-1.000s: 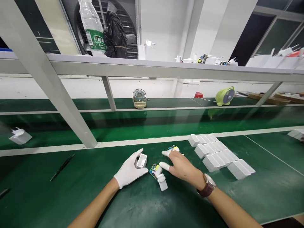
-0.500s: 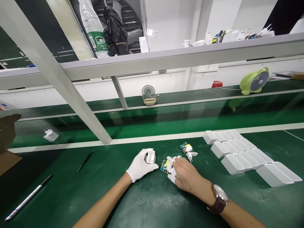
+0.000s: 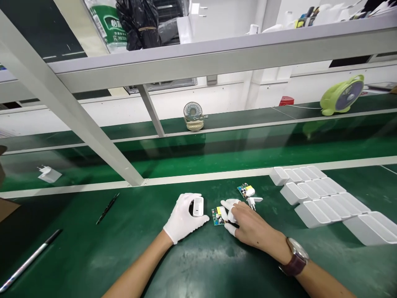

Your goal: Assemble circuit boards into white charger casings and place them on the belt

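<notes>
My left hand (image 3: 184,219), in a white glove, curves around a small white charger housing (image 3: 198,207) with its open end facing me. The fingers touch its far end and the thumb lies by its near end. Just to the right, my right hand (image 3: 245,219), with white finger cots, grips the right end of a small green circuit board (image 3: 218,216) with a yellow part. The fingers cover that end of it. Behind this hand lie a second circuit board (image 3: 246,190) and a white plug piece with pins (image 3: 254,201).
Rows of white housings (image 3: 312,213) stand at the right. A black tweezer-like tool (image 3: 107,208) and a silver pen (image 3: 29,261) lie at the left. A white charger (image 3: 49,174) and a small fan (image 3: 193,116) are farther back. A slanted post (image 3: 93,132) rises at the left.
The view has tilted down and come slightly closer. The circuit board under my right hand has turned a little, and its fingers have spread slightly. My left hand stays around the housing.
</notes>
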A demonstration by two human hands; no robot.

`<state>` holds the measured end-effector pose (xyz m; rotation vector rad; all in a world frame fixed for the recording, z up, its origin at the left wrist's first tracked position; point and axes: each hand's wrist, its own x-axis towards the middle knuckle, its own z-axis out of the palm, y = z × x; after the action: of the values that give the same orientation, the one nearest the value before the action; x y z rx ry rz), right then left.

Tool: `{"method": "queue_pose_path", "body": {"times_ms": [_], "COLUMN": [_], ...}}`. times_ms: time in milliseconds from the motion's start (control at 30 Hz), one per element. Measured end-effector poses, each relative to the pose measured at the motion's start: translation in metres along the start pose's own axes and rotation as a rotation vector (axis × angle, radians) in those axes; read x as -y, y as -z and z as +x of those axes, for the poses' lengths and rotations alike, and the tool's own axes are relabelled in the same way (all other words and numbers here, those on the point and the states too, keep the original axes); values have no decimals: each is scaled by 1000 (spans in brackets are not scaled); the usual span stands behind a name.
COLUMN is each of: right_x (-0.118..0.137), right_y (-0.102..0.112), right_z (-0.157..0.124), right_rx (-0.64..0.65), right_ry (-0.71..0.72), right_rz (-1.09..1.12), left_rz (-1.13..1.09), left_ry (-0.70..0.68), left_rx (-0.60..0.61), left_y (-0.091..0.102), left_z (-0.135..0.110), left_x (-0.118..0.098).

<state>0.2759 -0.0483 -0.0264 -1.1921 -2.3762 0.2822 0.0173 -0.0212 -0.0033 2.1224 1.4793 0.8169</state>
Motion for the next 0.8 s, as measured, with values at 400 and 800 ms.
{"method": "queue_pose_path", "body": {"times_ms": [400, 800], "right_x": [15, 27], "right_y": [12, 6], "right_z": [10, 3], "right_rx": [-324, -459], "right_ry": [112, 263], "right_rz": [310, 224], "left_rz": [-62, -72], "left_ry": [-89, -201], "left_rx": [-12, 5], "left_y": [-6, -11], "left_z": [-15, -19], "left_x": [6, 9]}}
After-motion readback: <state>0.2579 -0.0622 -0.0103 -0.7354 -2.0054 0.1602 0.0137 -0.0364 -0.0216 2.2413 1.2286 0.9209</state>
